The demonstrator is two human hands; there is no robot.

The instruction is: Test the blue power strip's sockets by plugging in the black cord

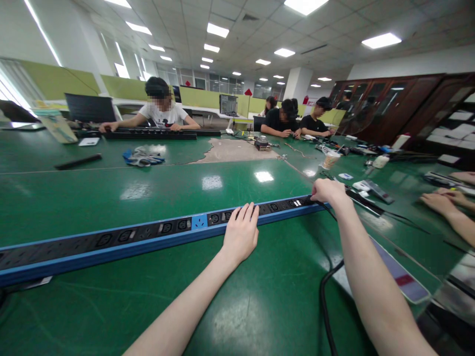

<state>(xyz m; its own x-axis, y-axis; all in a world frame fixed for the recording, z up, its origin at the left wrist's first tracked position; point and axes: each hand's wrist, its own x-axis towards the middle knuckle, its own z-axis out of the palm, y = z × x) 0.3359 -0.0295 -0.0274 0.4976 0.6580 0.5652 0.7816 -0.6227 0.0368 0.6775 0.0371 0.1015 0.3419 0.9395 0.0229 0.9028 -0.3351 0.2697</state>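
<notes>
A long power strip [148, 235] with a blue frame and black sockets lies across the green table [148, 193]. My left hand [241, 235] rests flat on the strip near its middle, fingers stretched over the sockets. My right hand [328, 192] is closed at the strip's right end, gripping a black plug there. From that plug a black cable [326, 287] runs down past my right forearm toward the table's near edge.
A second black power strip [156, 133] lies in front of a person seated across the table. Blue gloves [143, 158], a paper cup [330, 159], remote-like devices [374, 190] and small tools are scattered around. Another person's hands [443, 202] rest at the right edge.
</notes>
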